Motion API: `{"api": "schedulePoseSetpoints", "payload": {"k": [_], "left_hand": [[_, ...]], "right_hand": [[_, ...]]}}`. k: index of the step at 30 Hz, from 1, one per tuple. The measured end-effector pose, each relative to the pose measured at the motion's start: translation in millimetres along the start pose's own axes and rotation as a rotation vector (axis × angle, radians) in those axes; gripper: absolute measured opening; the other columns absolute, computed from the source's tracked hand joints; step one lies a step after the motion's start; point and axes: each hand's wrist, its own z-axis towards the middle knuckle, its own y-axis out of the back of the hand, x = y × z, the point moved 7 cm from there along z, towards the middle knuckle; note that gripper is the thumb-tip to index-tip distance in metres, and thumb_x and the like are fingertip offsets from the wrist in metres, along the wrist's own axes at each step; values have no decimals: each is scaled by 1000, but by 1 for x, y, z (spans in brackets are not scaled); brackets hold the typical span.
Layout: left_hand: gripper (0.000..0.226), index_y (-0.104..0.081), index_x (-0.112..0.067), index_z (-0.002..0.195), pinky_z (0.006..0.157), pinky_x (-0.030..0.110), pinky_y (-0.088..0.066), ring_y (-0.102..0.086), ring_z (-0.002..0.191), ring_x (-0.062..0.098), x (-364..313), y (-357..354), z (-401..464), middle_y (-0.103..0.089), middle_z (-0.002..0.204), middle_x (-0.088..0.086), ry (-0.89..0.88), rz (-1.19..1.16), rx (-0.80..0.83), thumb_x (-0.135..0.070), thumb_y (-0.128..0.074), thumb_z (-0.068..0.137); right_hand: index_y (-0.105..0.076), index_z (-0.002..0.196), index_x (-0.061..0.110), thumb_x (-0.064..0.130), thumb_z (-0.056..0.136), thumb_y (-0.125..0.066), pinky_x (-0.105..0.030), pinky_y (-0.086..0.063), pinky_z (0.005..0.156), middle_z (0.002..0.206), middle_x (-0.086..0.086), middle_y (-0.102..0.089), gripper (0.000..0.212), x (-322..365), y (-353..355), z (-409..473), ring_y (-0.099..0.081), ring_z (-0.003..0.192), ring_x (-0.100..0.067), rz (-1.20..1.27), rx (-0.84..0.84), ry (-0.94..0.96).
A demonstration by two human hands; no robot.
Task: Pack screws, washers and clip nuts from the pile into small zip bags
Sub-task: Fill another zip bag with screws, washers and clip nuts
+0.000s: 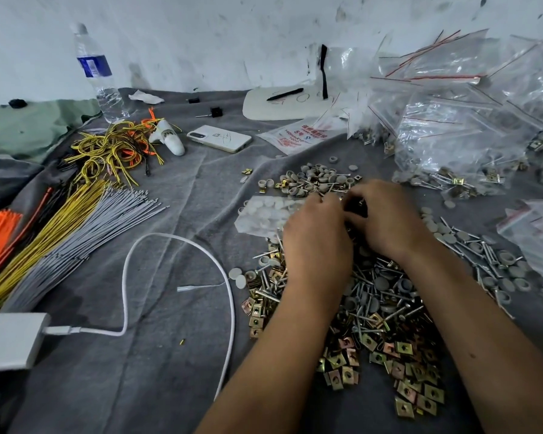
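My left hand (318,227) and right hand (386,214) meet knuckles-up over the far part of the pile (373,311) of screws, washers and clip nuts; fingers curl inward, but whether they grip anything I cannot tell. A clear bag of white caps (264,214) lies just left of my left hand. Filled zip bags (470,126) heap at far right on the grey cloth (176,183).
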Motion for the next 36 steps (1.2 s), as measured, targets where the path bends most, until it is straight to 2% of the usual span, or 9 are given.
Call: {"api": "schedulePoseSetpoints", "payload": {"k": [4, 10, 15, 20, 23, 25, 29, 32, 36], "left_hand": [[15, -66, -8, 101, 61, 37, -38, -65, 79, 32, -5, -5, -2, -65, 95, 12, -1, 38, 46, -1, -58, 91], [23, -65, -4, 105, 58, 42, -49, -67, 72, 35, -9, -1, -3, -65, 92, 14, -42, 25, -10, 5, -66, 84], [30, -67, -8, 101, 54, 38, -51, -65, 63, 29, -14, 0, -7, -65, 85, 10, -104, 39, -97, 0, -79, 75], [13, -60, -10, 108, 67, 39, -46, -60, 81, 25, -4, -8, 0, -66, 96, 9, -30, -235, -1, -7, -59, 95], [5, -63, -15, 91, 64, 37, -55, -63, 70, 13, 21, 17, 8, -68, 79, -1, 148, -540, -179, -14, -63, 96], [15, -63, -18, 84, 61, 40, -58, -67, 69, 23, 53, 34, 13, -68, 77, 5, 340, -815, -356, -12, -61, 98], [21, -56, -9, 80, 46, 27, -41, -54, 48, 21, 122, 50, 12, -57, 59, 7, 711, -1180, -745, -1, -50, 100], [20, -53, -6, 81, 41, 21, -33, -47, 42, 17, 139, 55, 7, -51, 54, 4, 806, -1236, -885, -1, -45, 98], [23, -54, -8, 78, 45, 25, -36, -46, 48, 20, 136, 57, 8, -52, 57, 5, 791, -1159, -849, -4, -46, 98]], "right_hand": [[-77, 85, 15, 8, 78, -81, -7, -31, 60, 73, 14, -59, 11, 7, 4, -3, -48, 65, 5, 69, 4, 82], [-78, 95, 19, -3, 76, -71, -3, -37, 68, 81, 19, -65, 30, 16, 9, -6, -59, 80, 16, 223, -54, 195], [-72, 95, 32, 10, 89, -69, -18, -54, 75, 89, 10, -76, 23, 7, 9, -2, -71, 85, -1, 595, -30, 102], [-68, 89, 33, 13, 97, -66, -17, -51, 57, 79, 2, -76, 21, -1, 0, 0, -68, 66, -7, 830, -10, -67], [-64, 89, 27, 13, 100, -63, -19, -53, 55, 80, 2, -76, 18, -6, -2, 0, -70, 66, -10, 864, -24, -135], [-63, 92, 22, 11, 101, -60, -24, -56, 54, 86, -2, -78, 15, -8, -5, -1, -73, 69, -15, 914, -15, -182], [-61, 97, 14, 8, 103, -57, -28, -59, 58, 92, -8, -78, 9, -13, -6, -1, -75, 75, -23, 931, -17, -235], [-61, 96, 16, 10, 103, -58, -36, -61, 63, 92, -4, -78, 10, -12, -5, -1, -75, 81, -26, 862, -27, -236], [-62, 95, 24, 21, 101, -62, -35, -52, 66, 90, 4, -78, 7, -15, 1, -2, -74, 81, -21, 672, -88, -214]]}}
